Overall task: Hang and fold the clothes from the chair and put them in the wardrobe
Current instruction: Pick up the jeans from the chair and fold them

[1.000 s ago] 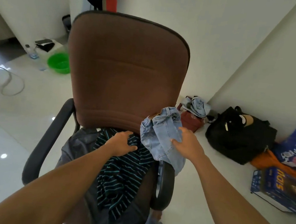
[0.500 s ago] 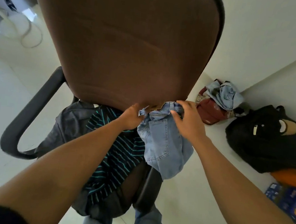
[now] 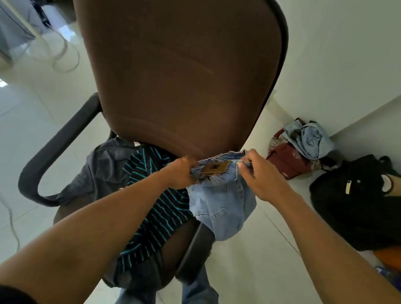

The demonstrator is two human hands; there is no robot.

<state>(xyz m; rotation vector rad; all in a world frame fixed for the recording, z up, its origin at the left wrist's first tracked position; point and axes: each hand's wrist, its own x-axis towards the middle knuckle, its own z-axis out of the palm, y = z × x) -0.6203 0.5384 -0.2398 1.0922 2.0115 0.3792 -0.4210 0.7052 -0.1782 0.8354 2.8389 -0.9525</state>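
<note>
One pair of light-blue denim jeans (image 3: 221,207) is held up by its waistband at the foot of the backrest, over the right side of the seat, with its cloth draped down onto the right one of two dark grey armrests (image 3: 194,251). A brown leather patch (image 3: 215,169) is seen on the waistband between the two hands. The left hand (image 3: 180,173) is curled round the waistband's left end, and the right hand (image 3: 258,175) pinches its right end. Two more garments are spread on the seat of the brown upholstered office chair (image 3: 178,64): one black shirt with teal stripes (image 3: 154,211), just beside the jeans, and one plain grey garment (image 3: 99,174) beneath it. On the white tiled floor (image 3: 257,267) by the wall, one maroon fabric bag (image 3: 289,160) is topped by a crumpled pale-blue cloth (image 3: 308,140). One black backpack (image 3: 366,204) lies next to it; whether anything is inside cannot be told. A white cable (image 3: 64,57) is looped on the floor to the left.
</note>
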